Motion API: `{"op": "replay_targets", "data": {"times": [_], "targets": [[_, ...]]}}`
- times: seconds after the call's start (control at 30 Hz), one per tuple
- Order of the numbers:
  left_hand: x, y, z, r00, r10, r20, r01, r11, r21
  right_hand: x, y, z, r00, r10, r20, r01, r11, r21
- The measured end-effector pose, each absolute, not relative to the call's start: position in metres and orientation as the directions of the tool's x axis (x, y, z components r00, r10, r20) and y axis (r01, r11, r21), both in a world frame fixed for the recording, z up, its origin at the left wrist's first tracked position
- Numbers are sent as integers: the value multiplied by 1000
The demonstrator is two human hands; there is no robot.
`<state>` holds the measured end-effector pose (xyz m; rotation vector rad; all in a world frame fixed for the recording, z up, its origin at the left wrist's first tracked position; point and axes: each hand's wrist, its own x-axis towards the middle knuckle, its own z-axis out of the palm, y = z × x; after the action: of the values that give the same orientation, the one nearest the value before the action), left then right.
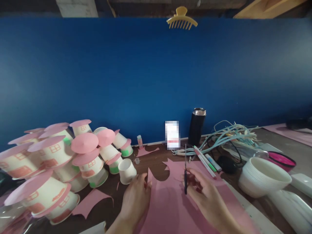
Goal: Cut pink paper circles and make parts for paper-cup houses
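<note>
My left hand pinches the left edge of a large pink paper sheet that lies on the brown table and has round cut-outs along its far edge. My right hand is closed on a pair of scissors, whose blades point away from me, upright over the sheet. A plain white paper cup lies on its side just beyond my left hand.
A heap of paper-cup houses with pink cone roofs fills the left. A pink scrap, glue stick, black flask, pens, tangled cables and stacked white bowls surround the sheet. A blue wall backs the table.
</note>
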<state>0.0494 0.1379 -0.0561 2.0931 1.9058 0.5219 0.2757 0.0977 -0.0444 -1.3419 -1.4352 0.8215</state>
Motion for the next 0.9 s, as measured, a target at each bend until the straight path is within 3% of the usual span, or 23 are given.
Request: {"op": "replay_targets", "data": {"times": [0.27, 0.47, 0.6, 0.73, 0.9], "targets": [[50, 139, -58, 14, 993, 119, 816, -80, 573, 273, 96, -46, 85, 974, 208, 325, 170, -930], [48, 142, -48, 51, 979, 198, 727, -172, 664, 276, 94, -51, 122, 966, 227, 315, 180, -932], [46, 138, -35, 33, 942, 334, 584, -289, 759, 282, 91, -60, 157, 947, 281, 301, 225, -927], [46, 127, -17, 38, 876, 481, 579, -412, 704, 287, 85, -51, 158, 862, 481, 453, 369, -811], [49, 100, 25, 169, 641, 748, 581, -678, 450, 283, 70, -18, 90, 738, 669, 551, 522, -651]]}}
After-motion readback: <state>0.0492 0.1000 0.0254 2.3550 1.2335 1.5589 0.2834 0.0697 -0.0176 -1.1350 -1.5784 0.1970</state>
